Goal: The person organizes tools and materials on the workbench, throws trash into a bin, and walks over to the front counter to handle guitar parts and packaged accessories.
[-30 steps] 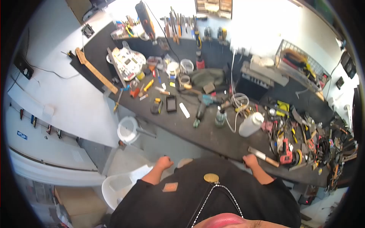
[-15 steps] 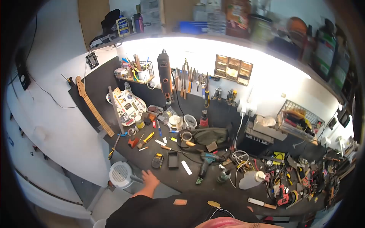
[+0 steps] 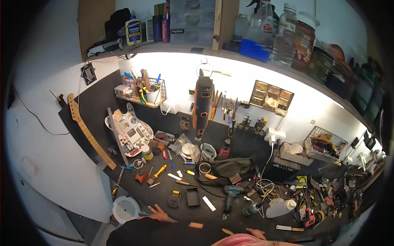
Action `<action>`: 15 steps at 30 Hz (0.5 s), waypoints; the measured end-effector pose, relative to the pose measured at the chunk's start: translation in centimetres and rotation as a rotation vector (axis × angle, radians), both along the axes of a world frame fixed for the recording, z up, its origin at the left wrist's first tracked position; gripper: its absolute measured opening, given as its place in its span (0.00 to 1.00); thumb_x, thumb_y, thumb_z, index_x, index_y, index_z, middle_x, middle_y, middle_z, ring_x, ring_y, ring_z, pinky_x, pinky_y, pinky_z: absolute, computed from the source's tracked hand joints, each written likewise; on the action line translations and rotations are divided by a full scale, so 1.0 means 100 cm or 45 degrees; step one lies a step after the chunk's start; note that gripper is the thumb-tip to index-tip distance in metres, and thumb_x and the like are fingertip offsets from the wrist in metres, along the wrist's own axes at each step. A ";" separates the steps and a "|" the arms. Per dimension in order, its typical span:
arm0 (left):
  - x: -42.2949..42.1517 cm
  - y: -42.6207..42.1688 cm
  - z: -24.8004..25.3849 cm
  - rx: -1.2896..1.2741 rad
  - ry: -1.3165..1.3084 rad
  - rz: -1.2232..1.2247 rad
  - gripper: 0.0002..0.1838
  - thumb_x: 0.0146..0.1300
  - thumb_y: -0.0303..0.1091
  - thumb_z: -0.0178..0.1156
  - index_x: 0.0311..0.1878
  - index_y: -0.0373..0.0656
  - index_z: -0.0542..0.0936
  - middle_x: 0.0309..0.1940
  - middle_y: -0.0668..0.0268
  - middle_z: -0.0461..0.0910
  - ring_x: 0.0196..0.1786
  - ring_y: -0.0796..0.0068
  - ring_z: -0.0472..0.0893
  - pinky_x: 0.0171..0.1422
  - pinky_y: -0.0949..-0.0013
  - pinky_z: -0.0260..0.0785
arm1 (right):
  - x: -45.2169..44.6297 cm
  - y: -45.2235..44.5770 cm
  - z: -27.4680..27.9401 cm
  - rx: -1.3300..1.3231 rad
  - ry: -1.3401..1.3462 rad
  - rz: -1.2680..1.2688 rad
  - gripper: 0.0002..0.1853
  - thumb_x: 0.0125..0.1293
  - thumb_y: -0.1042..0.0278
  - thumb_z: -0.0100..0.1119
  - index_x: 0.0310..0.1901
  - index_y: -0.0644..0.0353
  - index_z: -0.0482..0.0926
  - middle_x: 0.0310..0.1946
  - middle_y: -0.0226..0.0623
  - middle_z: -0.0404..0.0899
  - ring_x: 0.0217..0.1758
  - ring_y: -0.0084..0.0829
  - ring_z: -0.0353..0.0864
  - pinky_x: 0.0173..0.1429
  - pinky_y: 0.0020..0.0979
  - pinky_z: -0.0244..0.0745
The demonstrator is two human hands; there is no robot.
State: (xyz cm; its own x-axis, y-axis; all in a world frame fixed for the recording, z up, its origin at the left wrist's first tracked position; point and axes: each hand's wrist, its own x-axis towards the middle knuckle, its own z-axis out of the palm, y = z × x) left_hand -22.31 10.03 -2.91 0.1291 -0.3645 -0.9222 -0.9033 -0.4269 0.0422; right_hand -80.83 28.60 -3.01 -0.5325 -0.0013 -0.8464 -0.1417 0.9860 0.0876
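i have the left hand (image 3: 159, 214) at the near edge of the bench (image 3: 254, 221), fingers spread apart. the yellow-black gadget (image 3: 174, 199) lies just beyond it, beside the black tray (image 3: 192, 197). the right hand (image 3: 257, 233) is partly hidden, so i can't tell its fingers' state; the wood-handled tool (image 3: 289, 228) lies near, to its right.

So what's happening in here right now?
A person is at a cluttered workbench. Their left hand, fingers spread and visibly holding nothing, is at its near edge. The right hand is partly hidden; I can't tell whether it holds anything. A wooden-handled tool lies beyond it, and an orange-and-black power tool hangs above the bench.
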 end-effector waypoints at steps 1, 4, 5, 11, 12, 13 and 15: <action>0.002 -0.005 -0.004 0.063 0.058 0.007 0.57 0.64 0.51 0.70 0.85 0.41 0.45 0.85 0.48 0.37 0.86 0.55 0.42 0.86 0.52 0.42 | 0.003 0.001 -0.001 0.080 -0.025 0.068 0.76 0.47 0.21 0.75 0.83 0.61 0.42 0.84 0.62 0.23 0.86 0.64 0.40 0.83 0.59 0.54; 0.004 -0.022 -0.030 0.232 0.260 0.016 0.47 0.72 0.47 0.63 0.85 0.39 0.50 0.85 0.51 0.46 0.86 0.65 0.49 0.88 0.60 0.41 | 0.021 -0.012 0.012 0.098 0.016 0.140 0.77 0.46 0.22 0.76 0.83 0.60 0.39 0.84 0.62 0.22 0.86 0.63 0.40 0.83 0.59 0.54; 0.006 -0.027 -0.034 0.241 0.363 -0.021 0.44 0.75 0.45 0.61 0.84 0.38 0.52 0.86 0.53 0.49 0.86 0.68 0.51 0.88 0.63 0.41 | 0.023 -0.017 0.011 0.095 0.045 0.140 0.77 0.46 0.22 0.76 0.83 0.60 0.38 0.84 0.62 0.22 0.86 0.63 0.40 0.83 0.59 0.54; 0.000 -0.037 -0.107 0.111 0.242 0.064 0.60 0.53 0.71 0.75 0.74 0.27 0.70 0.80 0.27 0.50 0.84 0.28 0.25 0.80 0.28 0.10 | 0.036 -0.052 0.026 0.044 0.147 0.129 0.80 0.45 0.24 0.78 0.83 0.59 0.32 0.84 0.62 0.21 0.87 0.61 0.40 0.83 0.60 0.55; 0.008 -0.042 -0.104 0.225 0.424 0.018 0.64 0.51 0.72 0.75 0.76 0.27 0.67 0.80 0.26 0.44 0.84 0.28 0.24 0.80 0.30 0.08 | 0.038 -0.055 0.027 0.038 0.155 0.122 0.80 0.45 0.24 0.79 0.83 0.58 0.31 0.84 0.62 0.21 0.87 0.61 0.40 0.83 0.60 0.55; 0.011 -0.041 -0.096 0.262 0.443 0.092 0.66 0.50 0.71 0.77 0.78 0.27 0.62 0.82 0.28 0.39 0.84 0.29 0.26 0.81 0.33 0.12 | 0.038 -0.058 0.029 0.030 0.158 0.118 0.81 0.44 0.24 0.79 0.83 0.58 0.30 0.84 0.62 0.21 0.87 0.61 0.40 0.83 0.60 0.55; 0.005 -0.028 -0.069 0.245 0.320 0.356 0.73 0.48 0.66 0.81 0.82 0.28 0.49 0.84 0.34 0.32 0.85 0.35 0.34 0.84 0.38 0.26 | 0.038 -0.062 0.031 0.013 0.167 0.100 0.82 0.44 0.25 0.80 0.82 0.58 0.28 0.84 0.62 0.21 0.87 0.60 0.40 0.83 0.61 0.55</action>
State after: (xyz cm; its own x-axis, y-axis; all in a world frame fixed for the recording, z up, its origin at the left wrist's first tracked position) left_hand -21.82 7.19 -9.82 -0.0390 -0.1651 -0.9855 -0.7231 -0.6760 0.1418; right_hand -76.99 22.38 0.07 -0.6373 -0.0388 -0.7697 -0.2050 0.9713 0.1207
